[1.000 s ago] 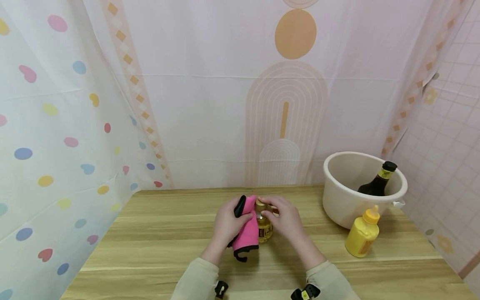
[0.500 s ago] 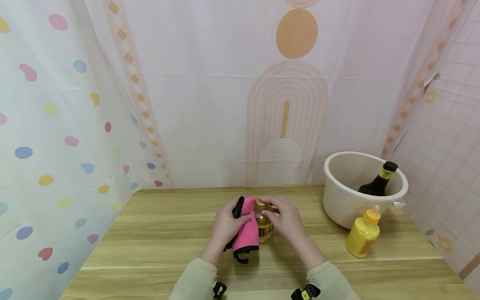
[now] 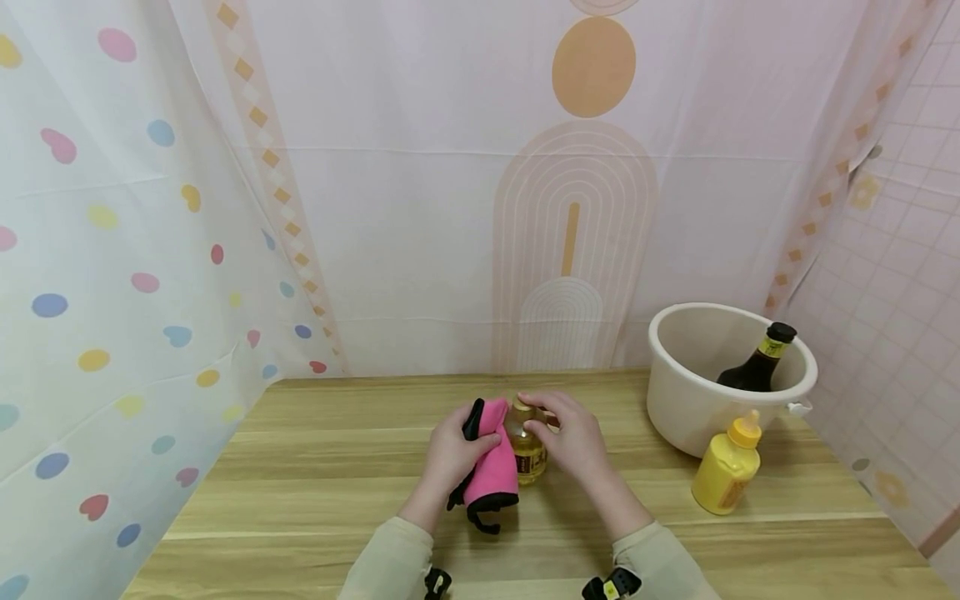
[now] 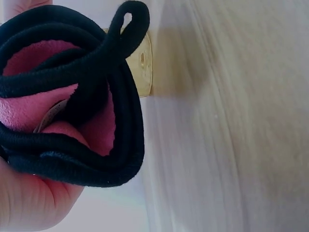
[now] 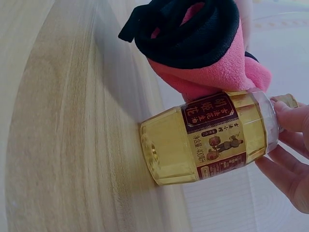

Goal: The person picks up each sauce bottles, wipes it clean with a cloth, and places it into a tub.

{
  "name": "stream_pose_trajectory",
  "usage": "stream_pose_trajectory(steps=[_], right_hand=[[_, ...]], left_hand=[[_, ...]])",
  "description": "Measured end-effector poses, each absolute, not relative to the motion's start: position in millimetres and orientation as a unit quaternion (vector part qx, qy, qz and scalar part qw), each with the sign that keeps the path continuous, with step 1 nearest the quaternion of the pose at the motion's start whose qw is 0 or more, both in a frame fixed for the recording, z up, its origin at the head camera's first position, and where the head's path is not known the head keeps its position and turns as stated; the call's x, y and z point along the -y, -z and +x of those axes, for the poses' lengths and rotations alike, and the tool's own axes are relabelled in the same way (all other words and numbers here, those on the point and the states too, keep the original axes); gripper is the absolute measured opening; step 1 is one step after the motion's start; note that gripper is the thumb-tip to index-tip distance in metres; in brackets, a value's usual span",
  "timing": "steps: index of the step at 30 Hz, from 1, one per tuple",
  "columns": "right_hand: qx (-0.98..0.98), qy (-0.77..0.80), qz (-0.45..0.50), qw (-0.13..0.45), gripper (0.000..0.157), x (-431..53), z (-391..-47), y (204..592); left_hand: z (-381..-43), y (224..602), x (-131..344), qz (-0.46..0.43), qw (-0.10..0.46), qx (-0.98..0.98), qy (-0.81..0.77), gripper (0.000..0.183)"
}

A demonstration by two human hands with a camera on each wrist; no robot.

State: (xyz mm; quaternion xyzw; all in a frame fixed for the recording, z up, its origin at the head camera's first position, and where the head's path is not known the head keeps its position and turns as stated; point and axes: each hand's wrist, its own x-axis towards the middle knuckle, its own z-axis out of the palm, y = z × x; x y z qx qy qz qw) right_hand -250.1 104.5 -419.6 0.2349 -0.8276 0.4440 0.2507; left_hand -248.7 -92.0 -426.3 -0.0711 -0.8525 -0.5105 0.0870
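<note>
My left hand [image 3: 448, 446] grips a bunched pink cloth with black edging [image 3: 493, 467], its hanging loop [image 4: 133, 26] showing in the left wrist view. Just right of the cloth, a small bottle of yellow oil [image 5: 212, 137] stands upright on the table with a dark red label. My right hand [image 3: 570, 433] holds that bottle around its neck and cap, thumb and fingers at the top. In the right wrist view the cloth lies against the bottle's side near the shoulder. Part of the bottle is hidden behind the cloth in the left wrist view.
A cream bucket [image 3: 678, 408] stands at the back right, with a dark bottle [image 3: 756, 367] leaning inside it. In front of the bucket is a yellow squeeze bottle [image 3: 724, 473]. The wooden table [image 3: 315, 475] meets a patterned curtain [image 3: 405, 250] at its back edge.
My left hand and the cloth have shifted slightly down and left along the bottle, baring more of its neck. The right hand stays at the bottle's top.
</note>
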Motion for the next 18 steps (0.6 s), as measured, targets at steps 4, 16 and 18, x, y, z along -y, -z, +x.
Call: stream_pose_trajectory(steps=[4,16,18], right_hand=[[0.828,-0.445,0.235,0.248,0.036,-104.6,-249.8,419.6],[0.829,-0.445,0.231,0.247,0.038,-104.5,-249.7,420.0],[0.828,-0.445,0.233,0.248,0.038,-104.5,-249.4,419.7]], left_hand=[[-249.4,427.9,92.3,-0.069,0.086,0.853,0.51,0.04],[-250.3,435.8,93.8,-0.057,0.068,0.859,0.505,0.041],[-250.5,436.0,94.0,-0.057,0.068,0.859,0.504,0.041]])
